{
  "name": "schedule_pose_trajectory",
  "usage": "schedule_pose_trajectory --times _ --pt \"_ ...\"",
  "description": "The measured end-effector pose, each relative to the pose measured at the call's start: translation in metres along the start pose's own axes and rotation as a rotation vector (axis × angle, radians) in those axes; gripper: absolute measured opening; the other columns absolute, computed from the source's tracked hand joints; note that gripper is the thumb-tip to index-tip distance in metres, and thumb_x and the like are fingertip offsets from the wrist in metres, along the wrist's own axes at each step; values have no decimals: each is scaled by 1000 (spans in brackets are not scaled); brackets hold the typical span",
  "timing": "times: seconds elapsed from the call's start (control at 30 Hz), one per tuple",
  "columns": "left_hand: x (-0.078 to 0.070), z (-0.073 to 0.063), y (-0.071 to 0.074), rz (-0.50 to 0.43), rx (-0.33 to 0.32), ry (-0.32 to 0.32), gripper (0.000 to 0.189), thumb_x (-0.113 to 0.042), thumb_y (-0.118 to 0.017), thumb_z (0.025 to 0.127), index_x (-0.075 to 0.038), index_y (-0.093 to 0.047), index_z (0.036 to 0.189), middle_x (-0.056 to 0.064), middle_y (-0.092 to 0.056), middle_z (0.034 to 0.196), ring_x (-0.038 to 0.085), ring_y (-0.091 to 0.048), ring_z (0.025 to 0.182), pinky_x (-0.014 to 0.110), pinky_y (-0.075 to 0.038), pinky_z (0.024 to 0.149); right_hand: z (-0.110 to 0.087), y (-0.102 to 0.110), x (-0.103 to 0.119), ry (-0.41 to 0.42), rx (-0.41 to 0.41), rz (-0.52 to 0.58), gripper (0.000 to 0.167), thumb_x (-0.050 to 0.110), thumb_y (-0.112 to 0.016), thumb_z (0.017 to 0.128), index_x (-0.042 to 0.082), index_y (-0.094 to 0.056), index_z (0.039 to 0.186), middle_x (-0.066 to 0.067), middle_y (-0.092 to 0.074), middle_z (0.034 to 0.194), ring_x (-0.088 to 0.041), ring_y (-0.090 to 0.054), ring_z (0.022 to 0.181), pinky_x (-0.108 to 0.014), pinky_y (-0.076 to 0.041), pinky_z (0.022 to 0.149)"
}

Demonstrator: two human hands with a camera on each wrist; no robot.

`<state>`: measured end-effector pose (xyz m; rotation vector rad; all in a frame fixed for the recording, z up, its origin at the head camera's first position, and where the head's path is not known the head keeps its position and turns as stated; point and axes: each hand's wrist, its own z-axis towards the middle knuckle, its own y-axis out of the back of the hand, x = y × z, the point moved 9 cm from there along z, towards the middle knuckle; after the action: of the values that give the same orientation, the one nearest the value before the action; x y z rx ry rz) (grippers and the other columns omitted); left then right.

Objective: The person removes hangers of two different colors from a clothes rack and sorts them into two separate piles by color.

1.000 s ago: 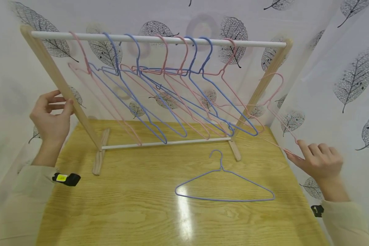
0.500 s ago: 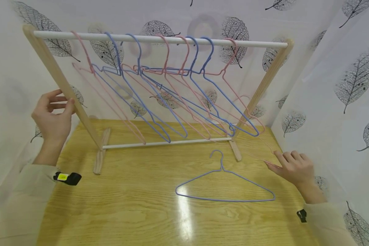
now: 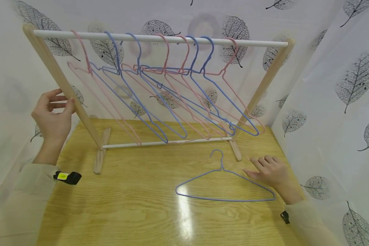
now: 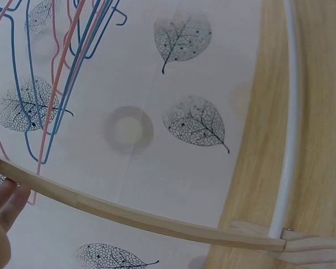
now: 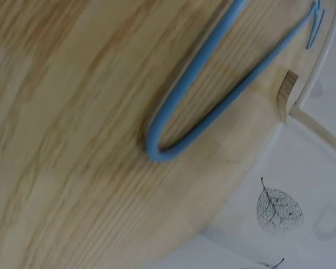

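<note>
In the head view, my left hand [image 3: 53, 118] grips the left wooden post [image 3: 59, 77] of a clothes rack, thumb on one side and fingers on the other. The left wrist view shows those fingers [image 4: 10, 203] at the post. My right hand [image 3: 269, 171] is over the right part of the table, pinching a corner of a pink clothes hanger [image 3: 247, 171] between thumb and fingers. Most of that hanger is blurred and hard to make out. Below and left of the right hand, a blue clothes hanger [image 3: 200, 198] lies flat, its hook toward the rack.
Several pink and blue hangers hang from the rack's white top rail [image 3: 258, 43]. A white lower bar [image 3: 135, 145] joins the wooden feet [image 3: 235, 150]. The rack stands at the back of the wooden table [image 3: 117, 201]. A leaf-print curtain [image 3: 319, 112] encloses the back and sides.
My right hand has moved left and slightly down from beyond the table's right side, carrying the pink hanger low across the rack's right foot. The left hand stays on the post.
</note>
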<state>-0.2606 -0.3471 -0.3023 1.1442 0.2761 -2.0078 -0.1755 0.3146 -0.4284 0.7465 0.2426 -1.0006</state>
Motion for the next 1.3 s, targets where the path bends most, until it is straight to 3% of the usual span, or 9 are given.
schedule_pose_trajectory --times 0.2,0.57,0.67,0.9,1.07,1.3 --pt "0 0 0 6 -1 -5 31 -20 -77 95 -18 -76 126 -35 -63 92 -16 -62 77 -2 -50 68 8 -21 28 -8 73 66 61 61 -53 102 7 -78 88 -8 -66 60 -27 -60 48 -37 -50 40" --pt "0 -1 0 17 9 4 31 -21 -76 96 -19 -76 127 -36 -63 93 -16 -62 78 -2 -50 68 61 -44 104 15 136 172 59 66 -50 101 16 -77 87 3 -68 64 -14 -63 55 -27 -54 48" --pt "0 -1 1 24 9 13 31 -22 -76 96 -20 -76 127 -36 -62 93 -16 -62 79 -2 -50 68 77 -49 127 20 152 210 56 69 -55 97 18 -77 87 5 -69 65 -12 -64 57 -27 -56 52" --pt "2 -1 1 34 6 14 32 -23 -76 96 -21 -76 127 -36 -62 92 -17 -61 78 -2 -49 68 109 -59 175 42 213 254 53 74 -64 87 23 -76 91 11 -68 65 -8 -63 55 -24 -52 51" --pt "4 -1 1 50 8 19 32 -24 -76 96 -22 -75 128 -37 -60 92 -17 -60 79 -2 -48 68 121 -66 203 37 292 279 53 75 -62 88 25 -78 100 13 -72 72 -6 -65 60 -22 -52 54" --pt "3 0 1 29 1 4 31 -24 -76 96 -22 -76 127 -36 -61 92 -17 -61 78 0 -49 69 132 -72 237 58 429 266 53 79 -56 91 29 -73 98 14 -61 69 -7 -57 59 -22 -41 53"
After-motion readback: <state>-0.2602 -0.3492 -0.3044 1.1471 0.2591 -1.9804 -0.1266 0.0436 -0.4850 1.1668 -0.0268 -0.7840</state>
